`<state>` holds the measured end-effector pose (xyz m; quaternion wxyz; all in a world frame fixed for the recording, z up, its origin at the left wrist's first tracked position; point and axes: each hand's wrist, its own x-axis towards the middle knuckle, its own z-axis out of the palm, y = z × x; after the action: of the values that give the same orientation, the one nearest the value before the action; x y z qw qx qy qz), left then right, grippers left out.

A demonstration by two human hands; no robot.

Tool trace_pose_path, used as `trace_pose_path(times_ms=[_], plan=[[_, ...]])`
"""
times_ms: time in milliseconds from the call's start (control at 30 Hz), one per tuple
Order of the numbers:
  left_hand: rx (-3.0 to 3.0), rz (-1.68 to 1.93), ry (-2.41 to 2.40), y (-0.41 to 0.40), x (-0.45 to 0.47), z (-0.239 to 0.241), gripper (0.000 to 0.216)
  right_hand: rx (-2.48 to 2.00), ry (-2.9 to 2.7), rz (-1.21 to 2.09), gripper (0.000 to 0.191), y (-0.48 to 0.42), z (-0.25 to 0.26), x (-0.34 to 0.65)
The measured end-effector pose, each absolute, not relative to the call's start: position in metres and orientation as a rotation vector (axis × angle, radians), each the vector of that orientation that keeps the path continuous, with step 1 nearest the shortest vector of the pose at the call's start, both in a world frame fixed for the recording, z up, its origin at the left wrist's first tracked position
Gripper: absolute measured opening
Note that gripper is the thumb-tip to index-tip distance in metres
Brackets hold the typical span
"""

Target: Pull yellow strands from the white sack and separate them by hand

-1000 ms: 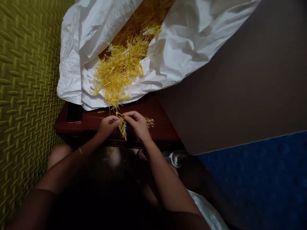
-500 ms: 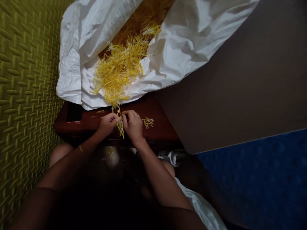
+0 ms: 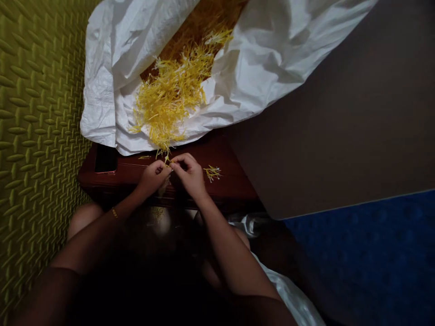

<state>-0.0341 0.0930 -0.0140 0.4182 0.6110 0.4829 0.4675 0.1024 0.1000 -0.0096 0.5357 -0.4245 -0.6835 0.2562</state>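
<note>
- The fingertips (image 3: 163, 165) of the left hand (image 3: 152, 178) and of the right hand (image 3: 189, 174) almost meet, curled inward in a tight pinch.
- Between them, the two hands hold a thin yellow strand (image 3: 166, 160), which rises toward the far pile; the fingers hide most of its grip, and exactly which fingers have hold of it cannot be told.
- A small yellow tuft (image 3: 212, 173) lies on the tabletop just right of the right hand, and a loose yellow sliver (image 3: 144, 157) lies just far of the left hand.
- The dark red wooden table (image 3: 190, 156) lies under both hands, with a black rectangular patch (image 3: 105, 159) at its left.
- A pile of yellow strands (image 3: 163, 102), with pale tips, sits farther off in a white woven sack (image 3: 102, 77), whose edge lies over the table's far side.
- A gold bracelet (image 3: 114, 213) circles the left wrist; a bare knee (image 3: 83, 217) shows below it.
- A green embossed foam mat (image 3: 37, 136) runs along the left, a grey-brown board (image 3: 322, 127) fills the right, and a blue mat (image 3: 360, 258) lies near right, beside a white plastic bag (image 3: 292, 299).
</note>
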Motion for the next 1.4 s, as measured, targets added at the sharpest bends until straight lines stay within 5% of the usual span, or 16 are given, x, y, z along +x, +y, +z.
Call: trace_pose_path(times_ms=[300, 633, 767, 933, 1100, 1400], plan=[[1.431, 1.19, 1.17, 0.093, -0.029, -0.016, 0.01, -1.04, -1.691, 0.376, 0.009, 0.098, -0.01, 0.104], [1.202, 1.098, 0.962, 0.086, -0.028, -0.001, 0.012, -0.894, -0.852, 1.282, 0.008, 0.12, -0.02, 0.115], [1.128, 1.023, 0.963, 0.079, -0.029, -0.002, 0.019, -0.987, -0.604, 0.981, 0.008, 0.147, -0.02, 0.164], [1.025, 1.122, 0.991, 0.082, -0.036, -0.006, 0.024, -1.554, -1.252, 0.292, 0.017, 0.146, -0.026, 0.199], [0.991, 1.139, 1.0, 0.082, -0.036, -0.005, 0.023, -1.845, -1.512, -0.019, 0.027, 0.129, -0.021, 0.188], [1.096, 1.201, 0.983, 0.086, -0.03, -0.013, 0.02, -0.999, -1.71, 0.399, 0.017, 0.087, 0.003, 0.109]])
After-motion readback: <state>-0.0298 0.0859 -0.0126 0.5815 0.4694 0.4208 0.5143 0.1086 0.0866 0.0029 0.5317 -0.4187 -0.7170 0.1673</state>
